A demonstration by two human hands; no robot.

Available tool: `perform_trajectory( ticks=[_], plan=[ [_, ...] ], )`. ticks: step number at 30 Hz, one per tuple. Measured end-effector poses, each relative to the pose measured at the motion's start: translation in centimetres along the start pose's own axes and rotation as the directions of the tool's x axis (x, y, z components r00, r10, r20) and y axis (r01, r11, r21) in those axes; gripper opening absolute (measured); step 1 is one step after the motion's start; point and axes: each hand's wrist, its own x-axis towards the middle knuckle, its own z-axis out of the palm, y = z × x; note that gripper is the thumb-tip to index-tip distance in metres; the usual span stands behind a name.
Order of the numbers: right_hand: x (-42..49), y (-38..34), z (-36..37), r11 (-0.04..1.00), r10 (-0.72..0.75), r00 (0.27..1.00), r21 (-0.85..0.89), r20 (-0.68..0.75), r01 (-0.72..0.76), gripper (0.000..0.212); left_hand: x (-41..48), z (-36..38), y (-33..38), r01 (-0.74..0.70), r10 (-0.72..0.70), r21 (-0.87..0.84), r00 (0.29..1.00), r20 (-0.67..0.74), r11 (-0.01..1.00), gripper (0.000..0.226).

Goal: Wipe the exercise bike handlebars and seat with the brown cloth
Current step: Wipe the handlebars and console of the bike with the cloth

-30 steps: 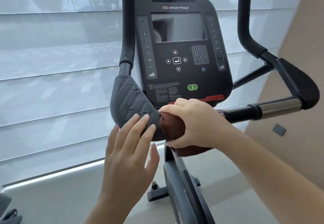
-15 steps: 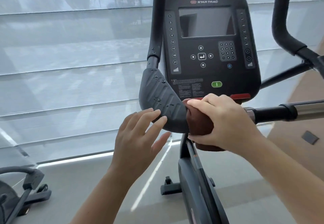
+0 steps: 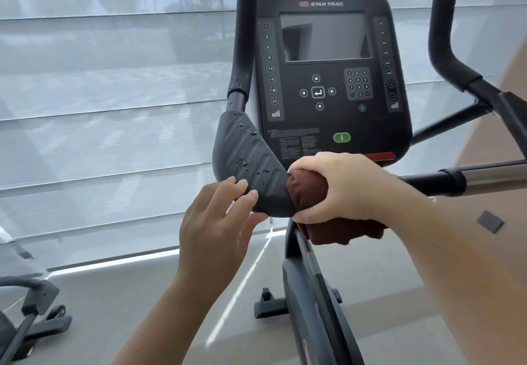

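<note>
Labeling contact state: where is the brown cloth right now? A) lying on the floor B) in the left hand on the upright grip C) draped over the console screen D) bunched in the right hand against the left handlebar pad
D: the right hand grips the bunched brown cloth against the inner end of the left handlebar pad, while the left hand holds none.

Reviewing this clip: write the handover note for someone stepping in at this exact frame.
Right hand: closed on the brown cloth, pressed to the handlebar beside the left elbow pad.
Left hand: open, fingertips on the pad's lower edge.
Done: unclear; droplets still sit on the pad and the left upright grip.
Left: pad, both upright grips, right bar, and the seat, which is out of view.
</note>
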Motion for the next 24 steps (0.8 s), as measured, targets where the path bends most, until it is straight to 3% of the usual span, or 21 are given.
perform_trajectory(
  ticks=[1,3,5,7,9,11,13,15,17,19,20,22,24],
  plan=[
    [-1.1,0.2,1.5,0.995,-0.048,0.978,-0.092,-0.203,0.029,0.058,0.0,0.1,0.0,0.009,-0.009,-0.017,1.000,-0.007,1.000,0.021],
    [-2.8,0.1,4.0,0.961,-0.169,0.851,-0.274,-0.497,0.031,0.061,-0.1,0.1,0.0,0.040,-0.041,-0.046,0.999,-0.021,0.998,0.022],
    [-3.0,0.1,4.8,0.940,-0.223,0.791,-0.340,-0.570,0.020,0.059,-0.2,0.2,0.1,0.063,-0.065,-0.061,0.998,-0.024,0.996,0.023],
    [-2.1,0.3,3.1,0.968,-0.156,0.890,-0.243,-0.428,0.052,0.062,-0.2,0.2,0.1,0.072,-0.073,-0.066,0.997,-0.014,0.995,0.023],
    [-0.4,0.3,0.3,0.999,-0.034,0.998,-0.041,-0.057,0.031,0.060,-0.2,0.1,0.3,0.092,-0.092,-0.065,0.996,-0.003,0.994,0.024],
    [1.4,0.8,-1.9,0.985,0.044,0.958,0.149,0.283,-0.089,0.054,-0.1,0.0,0.5,0.112,-0.112,-0.077,0.994,0.002,0.991,0.024],
    [2.2,1.0,-2.6,0.967,0.075,0.919,0.197,0.387,-0.162,0.050,-0.1,-0.1,0.6,0.124,-0.125,-0.088,0.992,0.001,0.988,0.024],
    [1.4,1.2,-1.7,0.980,0.052,0.962,0.172,0.270,-0.101,0.054,-0.1,0.0,0.6,0.130,-0.131,-0.088,0.991,-0.002,0.988,0.023],
    [-0.6,1.1,0.6,1.000,-0.018,0.997,0.011,-0.077,0.019,0.059,-0.1,0.1,0.6,0.136,-0.137,-0.088,0.991,-0.006,0.987,0.022],
    [-2.6,1.1,3.7,0.978,-0.146,0.873,-0.203,-0.465,0.055,0.056,-0.1,0.3,0.6,0.146,-0.149,-0.090,0.989,-0.018,0.985,0.021],
    [-3.2,0.9,5.1,0.953,-0.189,0.793,-0.304,-0.580,0.005,0.053,-0.1,0.3,0.6,0.151,-0.153,-0.094,0.988,-0.021,0.984,0.021],
    [-3.5,0.7,6.6,0.914,-0.215,0.718,-0.396,-0.662,-0.091,0.049,-0.1,0.3,0.5,0.158,-0.162,-0.114,0.987,-0.023,0.981,0.021],
    [-3.4,0.8,6.1,0.917,-0.226,0.718,-0.393,-0.658,-0.072,0.048,-0.1,0.2,0.4,0.163,-0.166,-0.143,0.986,-0.009,0.976,0.022]
  ],
)
